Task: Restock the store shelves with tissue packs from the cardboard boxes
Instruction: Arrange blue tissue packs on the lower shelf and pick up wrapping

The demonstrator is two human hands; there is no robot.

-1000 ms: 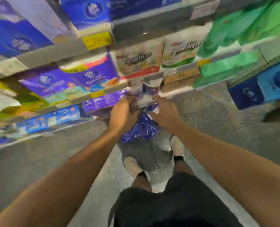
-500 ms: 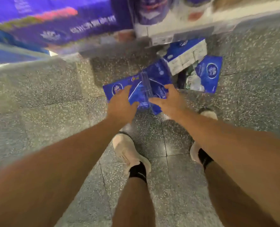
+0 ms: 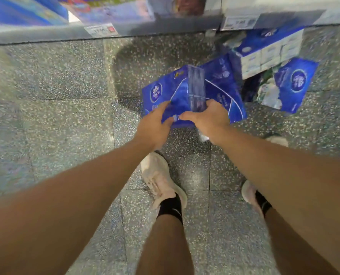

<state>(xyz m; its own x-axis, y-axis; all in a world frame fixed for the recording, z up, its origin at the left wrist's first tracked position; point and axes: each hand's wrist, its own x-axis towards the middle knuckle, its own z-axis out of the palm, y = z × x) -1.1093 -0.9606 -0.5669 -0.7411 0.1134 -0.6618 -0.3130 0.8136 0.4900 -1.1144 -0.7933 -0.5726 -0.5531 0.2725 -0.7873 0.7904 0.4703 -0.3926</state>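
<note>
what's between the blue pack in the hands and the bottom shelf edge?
Head view: only bare speckled floor separates the blue tissue pack, held by the left hand and right hand, from the shelf edge. A shadow falls there.

My fingertips are tucked out of sight under the blue tissue pack (image 3: 185,92) — the shelf (image 3: 105,28) above is blurred, its price tags (image 3: 101,29) unreadable, its goods cut off by the top edge.

Bare floor (image 3: 56,116) lies open leftward; tissue packs (image 3: 270,52) crowd the right.
</note>
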